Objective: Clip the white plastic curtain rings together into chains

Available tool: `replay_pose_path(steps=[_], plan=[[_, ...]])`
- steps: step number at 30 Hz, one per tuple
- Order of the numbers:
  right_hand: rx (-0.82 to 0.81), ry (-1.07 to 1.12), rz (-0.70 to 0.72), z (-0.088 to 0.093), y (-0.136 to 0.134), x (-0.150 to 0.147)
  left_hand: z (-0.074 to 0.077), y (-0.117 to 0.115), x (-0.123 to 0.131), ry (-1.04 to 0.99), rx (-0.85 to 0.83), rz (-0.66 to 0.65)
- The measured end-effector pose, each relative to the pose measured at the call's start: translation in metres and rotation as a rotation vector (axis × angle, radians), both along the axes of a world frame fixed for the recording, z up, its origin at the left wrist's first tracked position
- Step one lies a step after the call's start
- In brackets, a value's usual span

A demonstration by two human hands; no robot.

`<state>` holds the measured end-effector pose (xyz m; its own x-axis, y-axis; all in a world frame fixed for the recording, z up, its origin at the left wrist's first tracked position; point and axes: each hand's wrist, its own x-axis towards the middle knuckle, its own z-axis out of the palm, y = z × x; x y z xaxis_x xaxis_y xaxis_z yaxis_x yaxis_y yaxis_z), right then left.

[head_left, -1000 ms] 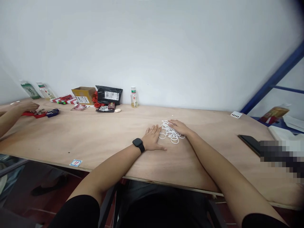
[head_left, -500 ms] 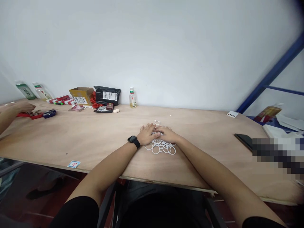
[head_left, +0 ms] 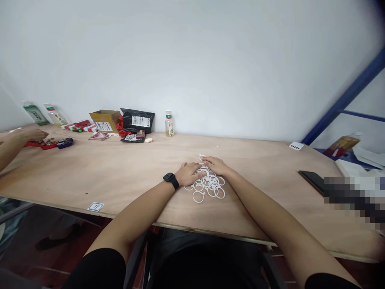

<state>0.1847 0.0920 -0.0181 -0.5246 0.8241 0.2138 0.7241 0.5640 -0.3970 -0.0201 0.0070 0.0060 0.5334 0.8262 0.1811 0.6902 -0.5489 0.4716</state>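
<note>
Several white rings (head_left: 212, 186), each with a small knob, lie in a loose pile on the wooden table (head_left: 135, 168). My left hand (head_left: 189, 173), below a black watch, rests flat on the left side of the pile with its fingers spread. My right hand (head_left: 215, 165) lies over the pile's upper right edge, its fingers reaching to a ring (head_left: 202, 157) at the far side. Parts of some rings are hidden under both hands.
A bottle (head_left: 169, 123), an open cardboard box (head_left: 105, 121) and a black package (head_left: 137, 120) stand along the wall. Another person's hand (head_left: 33, 133) is over red and blue items at the left. A phone (head_left: 313, 181) lies right.
My left hand has slid slightly towards me. My right hand has moved up and right, off the middle of the pile. More rings show, and some have shifted towards me.
</note>
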Motion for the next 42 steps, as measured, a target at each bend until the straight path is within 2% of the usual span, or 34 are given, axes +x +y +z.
replay_pose_path(steps=[8, 16, 22, 26, 29, 31, 34, 37, 42], plan=[[0.008, 0.053, 0.095, -0.002, -0.036, 0.014, 0.004, -0.004, 0.002, 0.046, -0.002, -0.048], [-0.007, 0.13, 0.213, 0.015, -0.057, 0.008, 0.009, -0.007, 0.002, -0.004, -0.001, -0.076], [-0.027, 0.145, 0.226, 0.024, -0.065, 0.001, 0.012, -0.008, 0.003, -0.051, 0.078, -0.022], [-0.019, 0.186, 0.138, 0.025, -0.068, 0.0, 0.011, -0.002, 0.002, -0.097, 0.112, 0.12], [-0.011, 0.237, 0.062, 0.022, -0.066, 0.0, 0.006, 0.004, 0.0, -0.048, 0.112, 0.256], [0.022, 0.24, 0.005, 0.019, -0.062, 0.0, 0.001, 0.008, 0.0, 0.008, 0.095, 0.302], [0.089, 0.142, -0.121, 0.015, -0.053, 0.001, -0.002, 0.011, 0.001, 0.056, 0.064, 0.294], [0.087, -0.002, -0.228, 0.013, -0.044, 0.0, -0.001, 0.009, 0.003, 0.053, 0.048, 0.249], [0.001, -0.072, -0.269, 0.013, -0.041, -0.002, 0.002, 0.005, 0.003, 0.026, 0.037, 0.225]])
